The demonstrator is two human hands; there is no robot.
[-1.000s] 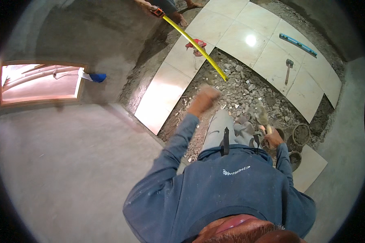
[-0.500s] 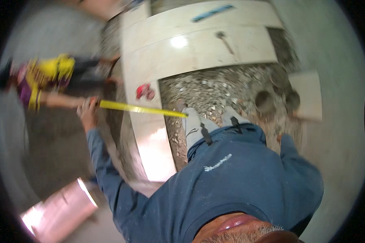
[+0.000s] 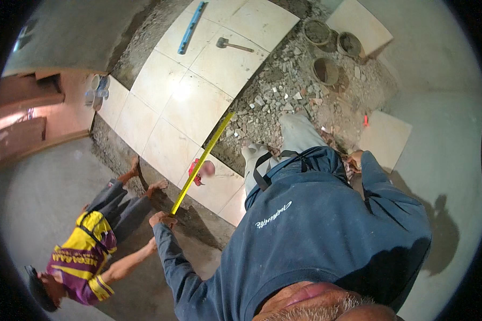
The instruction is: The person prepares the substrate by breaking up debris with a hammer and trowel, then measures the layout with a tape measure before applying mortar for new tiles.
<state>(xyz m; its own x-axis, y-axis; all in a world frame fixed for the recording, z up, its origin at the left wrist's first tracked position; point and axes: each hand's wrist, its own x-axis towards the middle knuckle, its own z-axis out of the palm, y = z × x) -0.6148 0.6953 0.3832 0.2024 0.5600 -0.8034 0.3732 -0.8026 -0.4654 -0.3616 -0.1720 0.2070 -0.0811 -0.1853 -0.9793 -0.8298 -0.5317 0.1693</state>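
My left hand [image 3: 160, 219] grips the end of a yellow tape measure [image 3: 209, 148] beside a co-worker's hand. The extended blade runs diagonally across the tiles and over the red cluttered item [image 3: 197, 172], reaching the rubble at the tiled edge. My right hand [image 3: 354, 160] is low by my right hip, its fingers curled, partly hidden by my sleeve; what it holds, if anything, is unclear. Pale tiles [image 3: 196, 112] border a bed of broken rubble [image 3: 284, 85] around my legs.
A co-worker [image 3: 88, 246] stands at lower left. A blue level [image 3: 191, 29] and a mallet [image 3: 235, 46] lie on tiles. Buckets [image 3: 325, 69] and a loose tile [image 3: 359, 21] are at upper right; another tile [image 3: 385, 142] lies right of me, near a small red object [image 3: 366, 120].
My view has swung round, bringing the co-worker into lower left. My left hand has moved from above the rubble to the tape. The trowel earlier in my right hand is no longer visible.
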